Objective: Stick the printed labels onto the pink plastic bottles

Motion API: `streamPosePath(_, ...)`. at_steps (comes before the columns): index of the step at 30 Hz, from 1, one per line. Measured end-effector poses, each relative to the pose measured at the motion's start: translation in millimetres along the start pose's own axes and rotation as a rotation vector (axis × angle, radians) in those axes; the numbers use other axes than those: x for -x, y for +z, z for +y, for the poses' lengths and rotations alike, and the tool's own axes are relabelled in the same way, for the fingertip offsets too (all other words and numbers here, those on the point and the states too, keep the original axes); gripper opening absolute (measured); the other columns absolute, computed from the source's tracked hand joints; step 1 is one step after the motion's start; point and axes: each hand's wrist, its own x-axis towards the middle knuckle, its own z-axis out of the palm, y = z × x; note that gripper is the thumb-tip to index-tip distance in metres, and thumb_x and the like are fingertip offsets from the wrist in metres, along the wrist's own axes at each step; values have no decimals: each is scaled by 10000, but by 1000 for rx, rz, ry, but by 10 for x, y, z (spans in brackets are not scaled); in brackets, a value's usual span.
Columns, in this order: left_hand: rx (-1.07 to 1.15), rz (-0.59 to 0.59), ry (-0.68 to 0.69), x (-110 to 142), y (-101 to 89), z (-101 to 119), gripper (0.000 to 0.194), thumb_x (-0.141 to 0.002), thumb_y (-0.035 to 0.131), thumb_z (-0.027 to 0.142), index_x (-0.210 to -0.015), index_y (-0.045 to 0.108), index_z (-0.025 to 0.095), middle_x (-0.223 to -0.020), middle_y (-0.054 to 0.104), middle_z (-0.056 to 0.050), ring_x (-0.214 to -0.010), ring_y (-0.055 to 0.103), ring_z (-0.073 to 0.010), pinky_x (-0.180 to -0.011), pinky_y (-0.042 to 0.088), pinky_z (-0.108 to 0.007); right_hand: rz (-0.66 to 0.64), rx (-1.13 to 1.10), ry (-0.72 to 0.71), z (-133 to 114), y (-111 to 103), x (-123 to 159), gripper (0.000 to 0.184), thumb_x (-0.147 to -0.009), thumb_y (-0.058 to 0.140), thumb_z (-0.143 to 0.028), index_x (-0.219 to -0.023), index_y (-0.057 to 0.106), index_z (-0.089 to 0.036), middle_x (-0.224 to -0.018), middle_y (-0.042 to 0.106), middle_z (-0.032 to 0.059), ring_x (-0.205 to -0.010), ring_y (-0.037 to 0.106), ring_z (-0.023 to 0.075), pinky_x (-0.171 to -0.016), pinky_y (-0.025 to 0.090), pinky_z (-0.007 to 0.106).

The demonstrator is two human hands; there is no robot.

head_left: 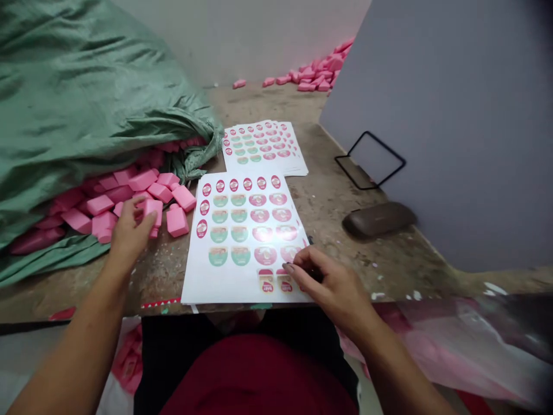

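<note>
My left hand (132, 227) is closed around a small pink plastic bottle (152, 213) at the edge of a heap of similar bottles. Another pink bottle (177, 221) lies just right of it. A white sheet of stickers (196, 276) lies at the table's front edge, with rows of oval, green and pink labels. Over its lower right corner, my right hand (326, 282) has thumb and forefinger pinched at a pink sticker (290, 253); the fingers hide part of that label.
A green sack (99, 86) spills pink bottles at left. Behind the front sheet lies a stack of sticker sheets (263, 161). At right are a brown case (378, 220), a black wire stand (371, 185) and a grey panel (453, 144). More pink bottles (317, 75) are piled at the back.
</note>
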Motion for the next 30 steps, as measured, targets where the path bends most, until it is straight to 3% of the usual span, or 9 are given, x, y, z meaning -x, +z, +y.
streamPosePath(2,450,31,-161,234,-3,158,449,-853,578,284,-1291,499,233,-1245,619,-80,-1027,631,-224,-785,553,-333,-49,186,-57,11,7,4,161,-860,593,-363,-773,606,-228,-716,671,4,-622,571,166,-602,362,291)
streamPosePath(3,699,-41,-267,365,21,265,390,-859,568,256,-1244,539,208,-1228,631,-79,-964,647,-190,-734,558,-292,-72,247,-74,17,16,5,145,-863,596,-351,-784,613,-230,-726,682,2,-619,576,167,-601,355,291)
streamPosePath(5,1025,-326,-465,617,133,488,321,-901,524,259,-1196,580,146,-1222,641,-129,-915,671,-187,-698,576,-286,-105,313,-97,27,43,7,125,-866,606,-337,-802,620,-230,-730,691,-4,-612,585,166,-591,341,287)
streamPosePath(7,1158,-537,-591,824,324,661,323,-914,543,269,-1193,585,112,-1217,644,-173,-890,691,-199,-701,589,-297,-117,350,-128,29,76,8,132,-874,612,-341,-807,620,-227,-725,693,-4,-614,593,168,-597,334,289)
streamPosePath(10,1215,-631,-663,1022,648,768,335,-873,621,183,-1198,562,133,-1205,653,-168,-874,712,-208,-742,596,-313,-99,410,-181,10,131,-2,182,-888,613,-363,-777,607,-218,-707,692,-2,-595,581,165,-627,322,304)
streamPosePath(14,1277,-575,-679,1125,886,751,287,-883,596,134,-1165,542,133,-1156,670,-154,-915,719,-220,-839,587,-360,-51,393,-188,-48,183,-25,209,-880,608,-364,-736,595,-213,-665,670,-8,-563,537,148,-659,318,318)
streamPosePath(21,1328,-499,-712,1119,883,719,328,-825,626,121,-1135,522,145,-1093,684,-132,-935,712,-224,-785,572,-317,-9,-387,148,-18,36,-12,297,-774,695,-460,-674,551,-220,-584,537,-37,-534,468,118,-506,340,246)
streamPosePath(25,1286,-528,-663,1145,869,718,393,-774,653,90,-1114,483,188,-1088,683,-106,-906,716,-235,-801,564,-362,77,-438,144,-21,-42,-15,317,-753,745,-467,-675,576,-211,-568,538,-39,-520,455,103,-493,332,236)
streamPosePath(30,1265,-608,-541,1256,819,734,402,-851,666,258,-1217,501,234,-1089,679,-77,-953,683,-201,-860,542,-339,-23,-408,50,-226,-12,-60,216,-780,718,-408,-763,623,-215,-577,541,-48,-514,470,98,-492,356,230)
